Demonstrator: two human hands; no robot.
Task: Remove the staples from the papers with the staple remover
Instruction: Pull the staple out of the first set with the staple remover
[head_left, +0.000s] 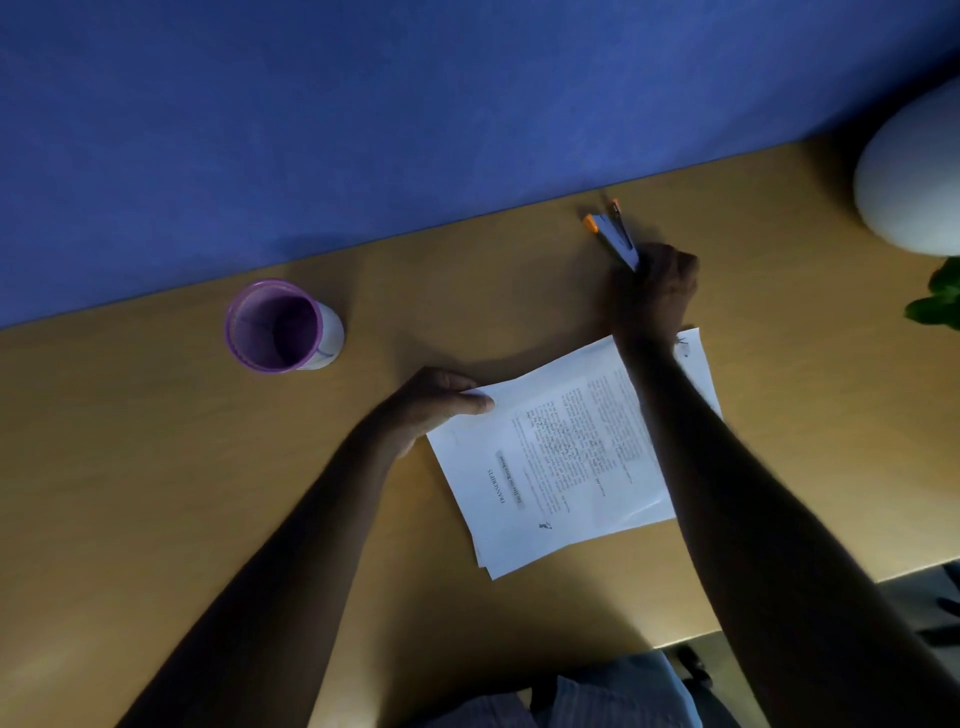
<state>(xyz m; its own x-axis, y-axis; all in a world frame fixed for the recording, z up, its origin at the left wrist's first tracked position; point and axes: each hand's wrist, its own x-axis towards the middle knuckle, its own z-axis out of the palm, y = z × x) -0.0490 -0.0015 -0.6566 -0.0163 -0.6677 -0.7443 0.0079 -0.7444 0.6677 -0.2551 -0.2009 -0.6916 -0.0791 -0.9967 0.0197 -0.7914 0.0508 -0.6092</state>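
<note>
Your right hand (655, 283) reaches far across the smooth tan wooden tabletop (156, 467), fingers curled around the orange-tipped metal staple remover (612, 235) near the blue wall. Your left hand (434, 402) pinches a corner of the white printed paper sheets (550, 462), lying flat between your forearms.

The papers (561, 457) lie on the desk (156, 467), right of the middle and near its front edge. The left hand (436, 402) holds their left corner, thumb on top. Behind the papers, near the wall (363, 104), the right hand (657, 288) grips the staple remover (613, 236) (its forearm crosses over the sheets' right side). A cup (283, 327) stands well left of the papers. A rounded object (914, 176) and some leaves (940, 301) sit at the far right.
</note>
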